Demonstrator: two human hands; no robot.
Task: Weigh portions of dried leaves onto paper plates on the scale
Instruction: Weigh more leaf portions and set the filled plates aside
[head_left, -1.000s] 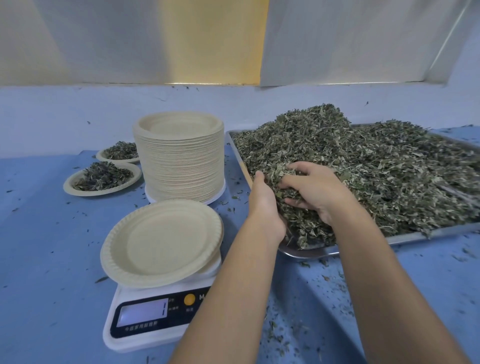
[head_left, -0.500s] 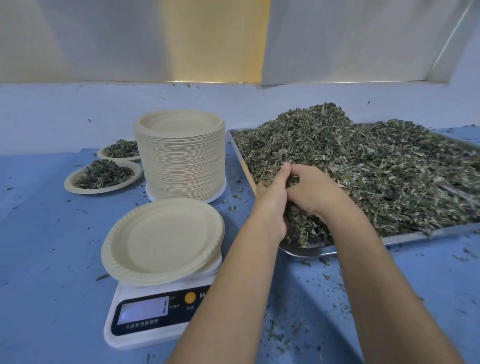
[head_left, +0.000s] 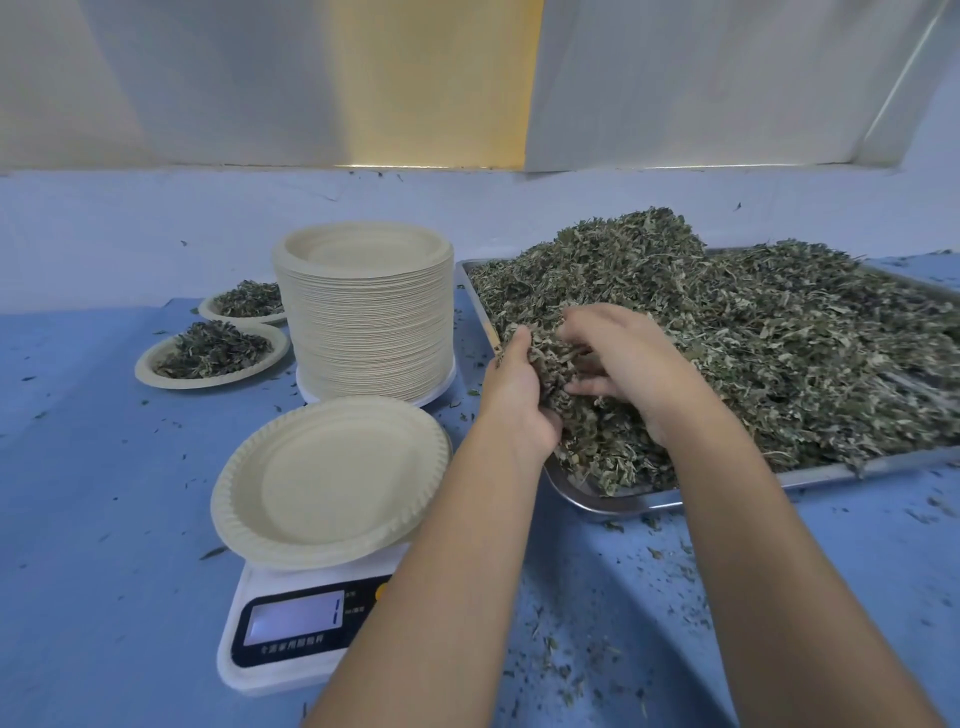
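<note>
A big heap of dried green leaves (head_left: 753, 332) fills a steel tray (head_left: 613, 501) on the right. At the heap's near left corner, my left hand (head_left: 519, 395) and my right hand (head_left: 628, 364) cup a clump of leaves (head_left: 558, 364) between them, fingers curled around it. An empty paper plate (head_left: 332, 478) lies on a white digital scale (head_left: 291, 623) at the lower left, its display lit.
A tall stack of paper plates (head_left: 366, 312) stands behind the scale. Two filled plates of leaves (head_left: 210, 353) (head_left: 244, 304) sit at the far left. Leaf crumbs are scattered over the blue table (head_left: 93, 493). A pale wall runs along the back.
Both hands came together in the heap and now lift a clump of leaves between them, slightly above the pile.
</note>
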